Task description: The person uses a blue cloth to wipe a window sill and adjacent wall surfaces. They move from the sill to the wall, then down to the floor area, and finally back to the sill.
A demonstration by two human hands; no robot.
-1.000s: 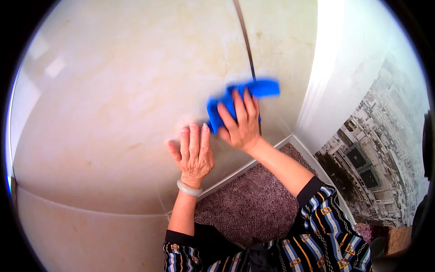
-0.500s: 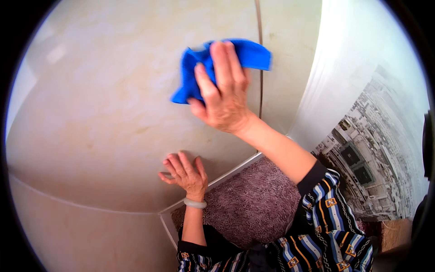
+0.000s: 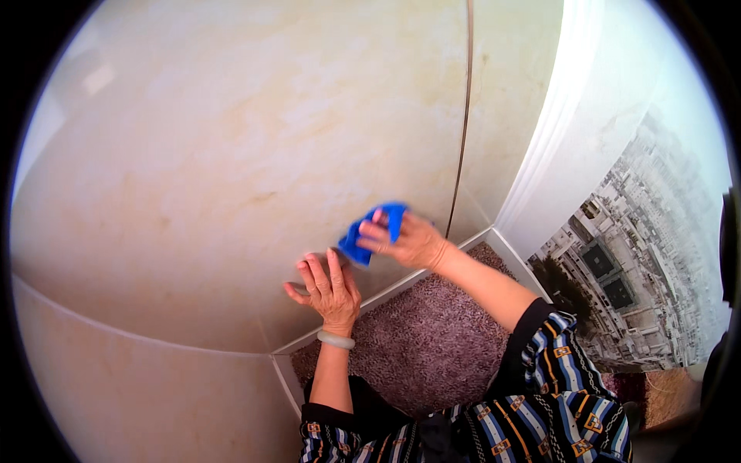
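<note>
A glossy cream, marble-patterned wall [image 3: 193, 177] rises in front of me. Low on it, my right hand [image 3: 413, 239] holds a bright blue cloth [image 3: 356, 241], bunched under and between the fingers; the hand is slightly blurred. To the left and a little lower is my left hand [image 3: 332, 295], fingers spread, fingertips against the wall. A pale bangle [image 3: 336, 339] circles that wrist. The two hands are close together but apart.
Purple-brown carpet [image 3: 424, 347] covers the floor below, edged by a pale baseboard [image 3: 394, 289]. A dark vertical seam [image 3: 465, 123] splits the wall. On the right stand white trim [image 3: 552, 116] and a panel with a grey city picture [image 3: 633, 262].
My right hand has come down the wall with the blue cloth, from high up to beside my left hand. The cloth looks more bunched. My left hand keeps nearly the same place.
</note>
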